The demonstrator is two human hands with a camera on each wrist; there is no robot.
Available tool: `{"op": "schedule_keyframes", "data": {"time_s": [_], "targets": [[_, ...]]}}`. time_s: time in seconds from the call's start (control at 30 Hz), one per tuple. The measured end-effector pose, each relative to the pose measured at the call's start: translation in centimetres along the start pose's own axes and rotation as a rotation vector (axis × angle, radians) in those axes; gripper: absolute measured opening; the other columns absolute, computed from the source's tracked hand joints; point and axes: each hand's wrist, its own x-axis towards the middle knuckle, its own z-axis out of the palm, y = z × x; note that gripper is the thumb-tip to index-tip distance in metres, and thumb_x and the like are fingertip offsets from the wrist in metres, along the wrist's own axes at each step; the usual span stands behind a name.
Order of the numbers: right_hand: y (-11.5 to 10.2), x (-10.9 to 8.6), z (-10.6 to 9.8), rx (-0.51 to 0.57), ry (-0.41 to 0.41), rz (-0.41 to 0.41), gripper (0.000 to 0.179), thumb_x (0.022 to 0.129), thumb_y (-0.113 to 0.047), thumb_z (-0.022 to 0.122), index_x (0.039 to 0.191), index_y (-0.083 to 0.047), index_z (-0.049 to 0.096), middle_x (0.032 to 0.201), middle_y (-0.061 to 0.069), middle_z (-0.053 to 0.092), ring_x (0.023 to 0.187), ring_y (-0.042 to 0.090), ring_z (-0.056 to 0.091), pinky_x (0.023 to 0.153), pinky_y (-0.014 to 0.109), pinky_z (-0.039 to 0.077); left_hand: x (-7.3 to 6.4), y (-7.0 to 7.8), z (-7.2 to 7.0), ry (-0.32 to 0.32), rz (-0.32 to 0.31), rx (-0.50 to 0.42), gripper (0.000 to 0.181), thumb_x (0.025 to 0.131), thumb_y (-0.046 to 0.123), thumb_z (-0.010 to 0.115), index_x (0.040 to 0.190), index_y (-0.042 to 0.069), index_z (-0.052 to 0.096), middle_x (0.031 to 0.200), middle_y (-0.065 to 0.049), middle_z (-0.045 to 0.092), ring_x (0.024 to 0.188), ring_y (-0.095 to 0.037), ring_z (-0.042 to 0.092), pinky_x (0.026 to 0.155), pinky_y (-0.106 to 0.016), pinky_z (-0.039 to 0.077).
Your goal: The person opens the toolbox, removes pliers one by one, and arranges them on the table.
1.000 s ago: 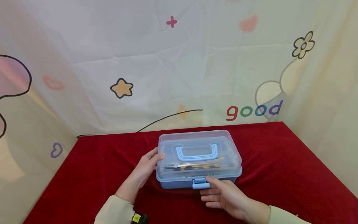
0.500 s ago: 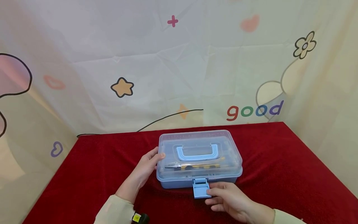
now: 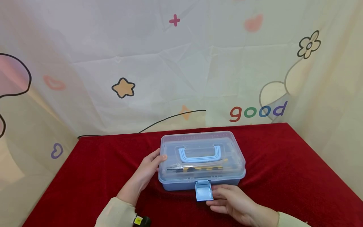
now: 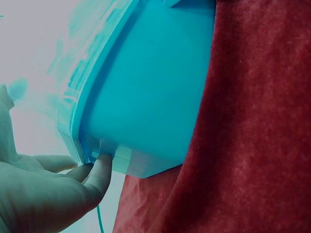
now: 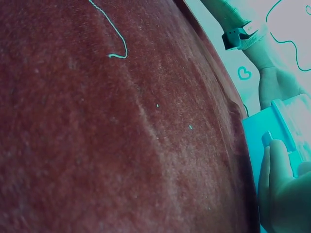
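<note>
A plastic storage box (image 3: 198, 186) with a clear lid (image 3: 173, 148), a pale blue base and a blue handle (image 3: 199, 160) sits in the middle of the red cloth. Its lid is down, while the front latch (image 3: 204, 193) is flipped out and hangs forward. My left hand (image 3: 146, 168) grips the box's left end, thumb on the lid; in the left wrist view its fingers (image 4: 101, 172) reach the lower side. Beside the latch's right edge is my right hand (image 3: 232, 201), fingers fairly straight, fingertips at or just behind that edge. Yellow-and-black slender items (image 3: 195, 169) show through the lid.
Red cloth (image 3: 113, 170) covers the table around the box. A pale printed curtain (image 3: 141, 63) hangs behind and at both sides. A dark wrist device (image 3: 143, 221) is on the left sleeve. A loose thread (image 5: 119, 36) lies on the cloth.
The front latch has swung out and down from its earlier, more raised position. My right thumb has shifted off the latch's face to its right edge. The left hand and box stay put.
</note>
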Motion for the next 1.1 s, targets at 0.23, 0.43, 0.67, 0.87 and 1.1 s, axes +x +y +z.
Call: {"op": "schedule_keyframes", "data": {"time_s": [0.23,0.43,0.67,0.87,1.1], "targets": [[0.1,0.3,0.1,0.007,-0.006,-0.003,0.051,0.093,-0.005,0.051,0.134,0.017,0.031,0.112,0.021,0.058,0.09,0.018,0.069,0.085,0.036,0.056,0.0,0.0,-0.1,0.0,-0.001,-0.008,0.066,0.093,0.037,0.055,0.148,0.013,0.03,0.147,-0.009,0.04,0.126,-0.027,0.042,0.106,-0.046,0.04],[0.6,0.9,-0.3,0.0,0.001,-0.018,0.046,0.094,-0.012,0.049,0.127,0.017,0.036,0.111,0.02,0.058,0.092,0.02,0.068,0.085,0.037,0.056,0.1,-0.1,-0.1,-0.004,-0.002,-0.017,0.065,0.093,0.036,0.055,0.148,0.013,0.03,0.145,-0.008,0.042,0.125,-0.026,0.044,0.105,-0.045,0.04],[0.4,1.0,-0.5,0.048,0.017,-0.012,0.048,0.095,-0.015,0.046,0.131,0.012,0.029,0.125,0.029,0.052,0.103,0.028,0.065,0.091,0.047,0.052,0.1,0.1,0.1,-0.005,0.003,-0.021,0.065,0.093,0.036,0.056,0.148,0.014,0.03,0.144,-0.008,0.043,0.125,-0.026,0.044,0.106,-0.046,0.04],[0.1,0.6,-0.8,0.017,0.039,-0.021,0.052,0.093,-0.017,0.048,0.132,0.013,0.032,0.124,0.025,0.056,0.105,0.028,0.063,0.091,0.048,0.052,0.1,0.1,0.0,-0.006,0.004,-0.018,0.066,0.092,0.036,0.056,0.148,0.013,0.03,0.144,-0.008,0.044,0.124,-0.025,0.045,0.106,-0.045,0.04],[-0.4,0.0,-1.5,-0.026,0.04,-0.048,0.049,0.094,-0.021,0.05,0.128,0.013,0.04,0.117,0.017,0.063,0.106,0.026,0.062,0.091,0.048,0.053,0.1,0.0,0.0,-0.007,-0.006,-0.014,0.068,0.092,0.038,0.056,0.149,0.013,0.029,0.146,-0.009,0.041,0.126,-0.026,0.043,0.107,-0.047,0.039]]}}
